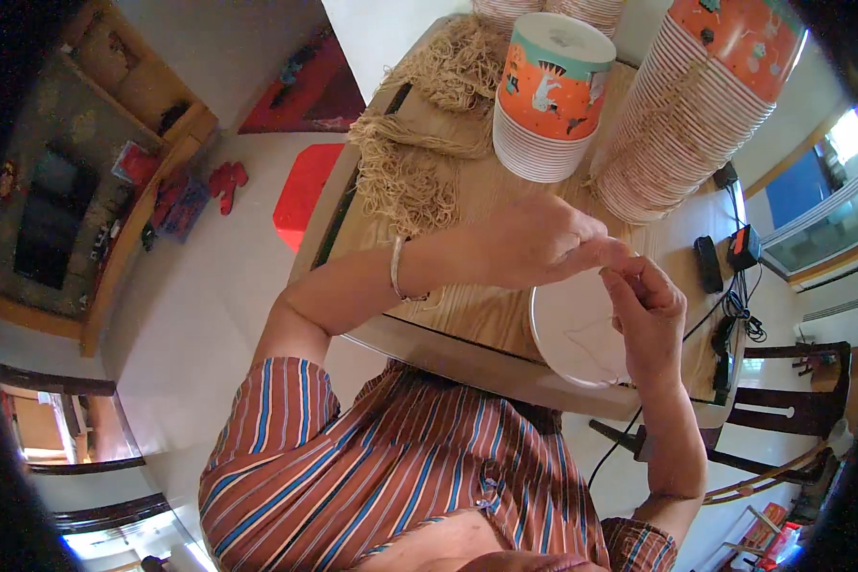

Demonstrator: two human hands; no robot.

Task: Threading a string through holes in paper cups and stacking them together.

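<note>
One left hand (548,243) and one right hand (650,297) make two. One bracelet (398,268). One desk (477,319). One white bowl (564,321), right of centre. Four paper-tub stacks at upper right: one short stack (549,105), one tall stack (675,143), two cut-off stacks (507,9). At least two string heaps (415,186). One red stool (305,195), upper left. One dark chair (801,405), lower right.

Tubs (551,105) — glossy paper | strands (415,186) — rough, matt | tabletop (486,319): grained wood | stool (307,194): smooth plastic
</note>
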